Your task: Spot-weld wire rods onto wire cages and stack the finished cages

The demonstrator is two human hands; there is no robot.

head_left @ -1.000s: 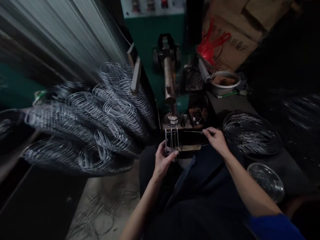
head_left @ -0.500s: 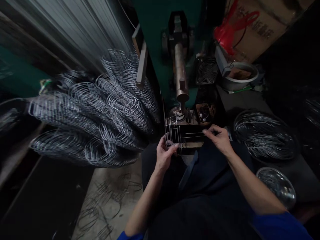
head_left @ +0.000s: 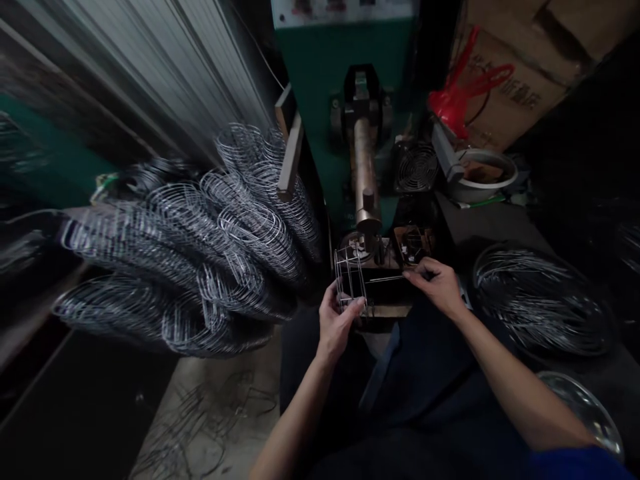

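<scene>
My left hand (head_left: 339, 319) is closed around a small wire frame (head_left: 351, 275), thumb pressed on its near edge. The frame is made of thin bent metal rods and stands close below the welding machine's electrode. To the right, my right hand (head_left: 436, 288) pinches thin straight metal wires (head_left: 387, 278), whose free ends point left toward the frame, apart from it as far as I can see. Above both hands, the thick metal arm (head_left: 367, 177) of the green machine (head_left: 305, 73) reaches down to a round lower seat (head_left: 357, 248).
Large stacks of wire rings (head_left: 255, 227) fill the left side. On the right are a round tray of loose wires (head_left: 540, 300), a clear bowl (head_left: 585, 407), a grey basin (head_left: 483, 190), a small fan (head_left: 416, 167) and a cardboard box (head_left: 530, 80). Scrap wires (head_left: 200, 420) litter the floor.
The camera view has tilted up, so the machine and stacks sit lower. The wires in my right hand now lie closer together. Both hands keep their hold.
</scene>
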